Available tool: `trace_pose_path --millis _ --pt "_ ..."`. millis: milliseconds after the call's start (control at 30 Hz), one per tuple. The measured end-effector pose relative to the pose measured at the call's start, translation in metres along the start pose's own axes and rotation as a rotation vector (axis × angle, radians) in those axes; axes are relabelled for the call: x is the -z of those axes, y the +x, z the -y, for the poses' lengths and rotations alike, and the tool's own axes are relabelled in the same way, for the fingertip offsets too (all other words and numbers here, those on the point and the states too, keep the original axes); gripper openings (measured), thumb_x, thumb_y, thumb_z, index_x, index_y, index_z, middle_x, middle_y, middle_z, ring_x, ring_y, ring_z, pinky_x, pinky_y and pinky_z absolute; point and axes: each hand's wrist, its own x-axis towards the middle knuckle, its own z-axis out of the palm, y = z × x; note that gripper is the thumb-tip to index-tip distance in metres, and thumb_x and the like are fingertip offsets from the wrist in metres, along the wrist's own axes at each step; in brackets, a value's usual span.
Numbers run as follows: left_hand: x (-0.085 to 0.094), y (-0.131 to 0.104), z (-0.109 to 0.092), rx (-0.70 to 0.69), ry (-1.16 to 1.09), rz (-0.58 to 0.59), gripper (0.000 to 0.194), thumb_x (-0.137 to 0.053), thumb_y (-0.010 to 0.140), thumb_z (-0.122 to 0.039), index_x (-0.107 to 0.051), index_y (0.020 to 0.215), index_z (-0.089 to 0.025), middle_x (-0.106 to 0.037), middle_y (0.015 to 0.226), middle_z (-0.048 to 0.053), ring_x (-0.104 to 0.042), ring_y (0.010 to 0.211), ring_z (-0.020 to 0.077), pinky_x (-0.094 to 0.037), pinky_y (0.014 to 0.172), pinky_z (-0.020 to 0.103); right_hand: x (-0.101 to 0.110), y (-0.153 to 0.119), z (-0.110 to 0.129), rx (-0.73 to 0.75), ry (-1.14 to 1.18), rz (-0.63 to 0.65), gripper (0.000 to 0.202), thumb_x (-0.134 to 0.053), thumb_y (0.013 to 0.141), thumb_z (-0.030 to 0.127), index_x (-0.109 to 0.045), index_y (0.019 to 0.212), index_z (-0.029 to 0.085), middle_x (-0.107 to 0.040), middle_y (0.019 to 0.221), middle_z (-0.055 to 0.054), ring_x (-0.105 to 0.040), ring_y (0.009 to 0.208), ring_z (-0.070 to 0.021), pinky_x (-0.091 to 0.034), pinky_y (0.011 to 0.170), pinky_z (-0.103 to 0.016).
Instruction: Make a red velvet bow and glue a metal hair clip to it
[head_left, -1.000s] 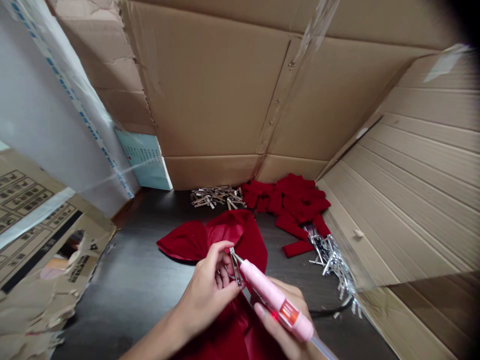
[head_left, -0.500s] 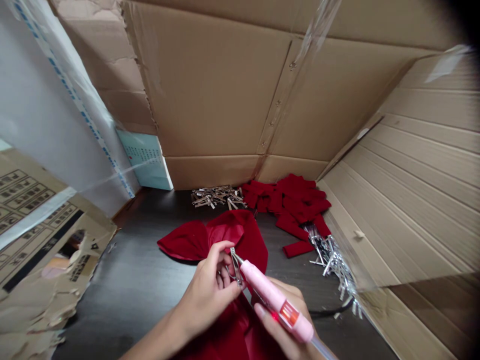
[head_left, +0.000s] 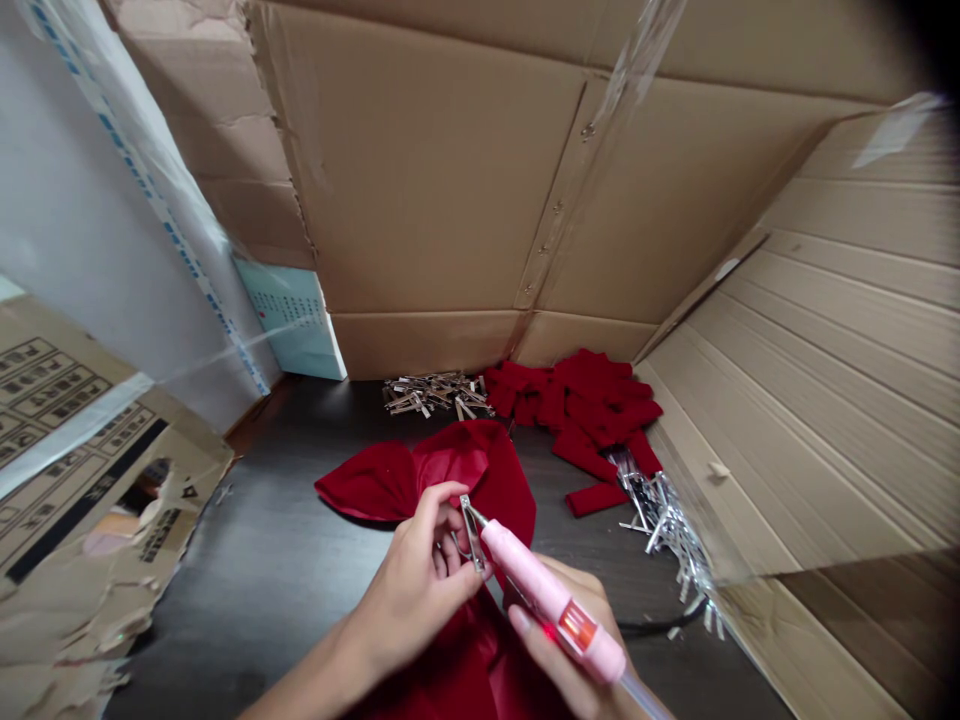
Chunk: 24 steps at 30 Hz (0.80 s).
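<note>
Between the thumb and fingers of my left hand (head_left: pixel 409 575) is a metal hair clip (head_left: pixel 472 535), held upright. My right hand (head_left: pixel 574 625) is wrapped round a pink glue gun (head_left: pixel 529 570) with a lit red light and a clear glue stick at its back end. The gun's metal nozzle (head_left: pixel 478 516) is at the clip, near its upper end; whether they touch I cannot tell. Beneath both hands lies a dark red velvet bow (head_left: pixel 514 480) with a shiny inner side, its lower part reaching the bottom edge of the view.
A pile of metal clips (head_left: pixel 435 392) and a heap of red velvet strips (head_left: pixel 600 400) lie at the back of the dark table (head_left: pixel 300 560). Silvery strips (head_left: pixel 667 525) run along the right side. Cardboard walls (head_left: pixel 435 170) enclose the back and right; a light blue booklet (head_left: pixel 292 320) leans at the back left.
Almost nothing differs; both hands, the clip and the glue gun stay in nearly the same place.
</note>
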Motion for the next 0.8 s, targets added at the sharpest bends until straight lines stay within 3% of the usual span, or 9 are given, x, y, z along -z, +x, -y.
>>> trace_pose_path --millis 333,600,800 --pt "0.0 -0.001 0.001 0.001 0.006 0.0 0.053 -0.062 0.078 -0.014 -0.04 0.125 -0.024 -0.052 0.091 -0.001 -0.053 0.067 0.0091 -0.043 0.057 0.021 0.002 0.001 -0.005 0.103 -0.096 0.036 0.023 -0.058 0.087 0.034 -0.073 0.097 0.021 -0.071 0.082 -0.01 -0.067 0.083 -0.0259 -0.055 0.075 -0.035" --pt "0.0 0.0 0.003 0.005 0.0 -0.002 0.052 -0.062 0.078 -0.014 -0.04 0.124 -0.024 -0.052 0.091 -0.001 -0.053 0.067 0.0088 -0.043 0.057 0.021 0.01 0.004 -0.008 0.305 -0.297 0.133 0.031 -0.048 0.094 0.029 -0.064 0.115 0.016 -0.071 0.087 -0.009 -0.068 0.074 -0.0207 -0.057 0.069 -0.029" --pt "0.001 0.0 0.003 0.011 -0.009 0.001 0.053 -0.062 0.078 -0.013 -0.04 0.124 -0.025 -0.052 0.092 -0.001 -0.053 0.068 0.0093 -0.045 0.059 0.022 0.012 0.006 -0.006 0.338 -0.329 0.159 0.032 -0.046 0.094 0.028 -0.061 0.12 0.016 -0.071 0.086 -0.01 -0.068 0.07 -0.0207 -0.057 0.065 -0.028"
